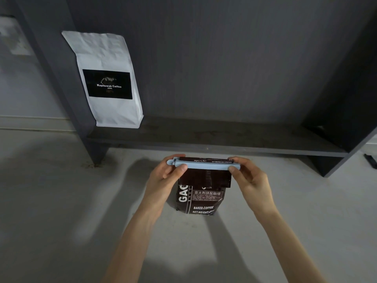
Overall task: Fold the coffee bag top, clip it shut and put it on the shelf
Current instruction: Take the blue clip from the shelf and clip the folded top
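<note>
White coffee bag point(106, 78) occupies the shelf's point(224, 137) left end; both hands point(206, 176) pinch the clip point(206, 166).

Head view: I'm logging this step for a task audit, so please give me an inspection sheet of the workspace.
Surface: pale grey floor, bare apart from the bag.
Job's things: dark brown printed coffee bag upright on the floor, top folded; long pale blue plastic clip across the fold; dark grey wooden shelf behind.
Clutter: white paper coffee bag standing at the shelf's left end.
Grippers: left hand and right hand pinch the clip's ends.
Cables: nothing seen.
Surroundings: pale wall at left.
</note>
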A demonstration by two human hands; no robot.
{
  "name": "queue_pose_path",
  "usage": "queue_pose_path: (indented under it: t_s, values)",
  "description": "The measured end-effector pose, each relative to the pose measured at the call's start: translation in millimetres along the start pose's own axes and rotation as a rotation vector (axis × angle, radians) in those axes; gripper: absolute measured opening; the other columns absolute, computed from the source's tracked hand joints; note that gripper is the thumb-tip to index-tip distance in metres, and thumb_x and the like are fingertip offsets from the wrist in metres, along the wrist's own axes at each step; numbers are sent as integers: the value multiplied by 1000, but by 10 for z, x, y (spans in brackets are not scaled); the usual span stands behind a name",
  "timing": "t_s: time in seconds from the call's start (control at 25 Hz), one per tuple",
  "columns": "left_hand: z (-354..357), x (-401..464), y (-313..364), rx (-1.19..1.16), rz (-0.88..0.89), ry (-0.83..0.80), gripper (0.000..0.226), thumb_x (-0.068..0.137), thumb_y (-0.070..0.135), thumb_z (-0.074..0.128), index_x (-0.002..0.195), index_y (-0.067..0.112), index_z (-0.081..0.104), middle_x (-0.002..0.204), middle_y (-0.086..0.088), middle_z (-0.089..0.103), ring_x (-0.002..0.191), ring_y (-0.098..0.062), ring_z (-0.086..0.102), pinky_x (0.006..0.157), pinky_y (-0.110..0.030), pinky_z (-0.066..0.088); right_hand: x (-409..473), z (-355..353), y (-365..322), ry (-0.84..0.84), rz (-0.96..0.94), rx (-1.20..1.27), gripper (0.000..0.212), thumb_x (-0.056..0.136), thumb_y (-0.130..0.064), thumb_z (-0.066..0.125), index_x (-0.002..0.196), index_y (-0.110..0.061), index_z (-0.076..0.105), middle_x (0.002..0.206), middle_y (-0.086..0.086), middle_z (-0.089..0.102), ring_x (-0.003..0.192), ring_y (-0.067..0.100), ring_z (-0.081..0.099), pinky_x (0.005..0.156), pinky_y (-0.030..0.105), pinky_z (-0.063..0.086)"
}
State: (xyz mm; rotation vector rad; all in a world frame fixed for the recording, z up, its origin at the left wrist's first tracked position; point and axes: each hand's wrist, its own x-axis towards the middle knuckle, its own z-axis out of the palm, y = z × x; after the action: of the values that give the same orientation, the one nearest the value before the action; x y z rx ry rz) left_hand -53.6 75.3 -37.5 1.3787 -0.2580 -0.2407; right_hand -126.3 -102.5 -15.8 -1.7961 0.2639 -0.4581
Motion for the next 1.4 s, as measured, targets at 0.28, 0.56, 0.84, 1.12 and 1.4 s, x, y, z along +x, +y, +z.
queue_pose_path:
  t_s: [0.28, 0.56, 0.84, 1.12, 1.4]
  values:
    - [26, 2, 29, -28, 11, 22, 18, 78, 9, 61, 94, 18, 64, 83, 10, 73, 81, 2, 66, 65, -5, 47, 142, 144, -396, -189, -383, -715, 41, 80, -36, 55, 118, -20, 53, 118, 2, 58, 106, 18, 55, 100, 40, 39]
    - [-28, 3, 36, -12, 28, 14, 20, 77, 11, 63, 90, 25, 67, 76, 15, 74, 82, 1, 66, 65, -6, 48, 249, 362, -452, -377, -207, -709, 26, 83, -34, 53, 106, -23, 60, 108, 3, 65, 97, 24, 58, 85, 44, 50]
    - [-63, 34, 15, -50, -2, -39, 20, 80, 12, 59, 93, 25, 66, 79, 14, 74, 84, 0, 65, 70, -8, 48, 202, 426, -449, -319, -225, -728, 24, 85, -26, 52, 108, -18, 58, 112, 4, 63, 98, 22, 58, 96, 38, 41]
    - [21, 26, -40, -57, 53, 68, 15, 79, 9, 60, 88, 18, 68, 73, 12, 73, 76, 1, 65, 66, -7, 47, 168, 470, -425, -253, -232, -734, 21, 86, -20, 51, 104, -13, 57, 112, 5, 61, 101, 25, 55, 94, 27, 25]
    - [64, 8, -67, -154, 71, 55, 17, 79, 3, 57, 88, 13, 67, 71, 13, 74, 76, 0, 65, 67, -8, 48, 132, 500, -411, -216, -263, -730, 17, 84, -15, 52, 100, -9, 57, 108, 6, 62, 95, 25, 56, 86, 21, 20]
